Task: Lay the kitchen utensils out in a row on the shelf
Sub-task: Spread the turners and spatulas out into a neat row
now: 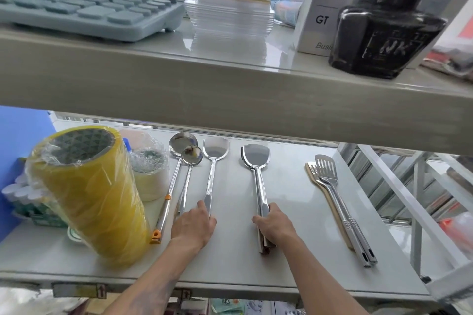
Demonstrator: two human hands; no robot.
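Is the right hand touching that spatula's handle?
Touching. The head view shows the right hand with fingers wrapped around the spatula handle.

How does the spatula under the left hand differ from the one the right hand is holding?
The left hand rests flat on the left spatula's handle end; the right hand curls around the right spatula's handle. The left spatula lies close beside the ladles; the right spatula lies apart, with bare shelf on both sides. The right spatula's grip seems to be more than one handle bunched together. Both are shiny steel, blades pointing away.
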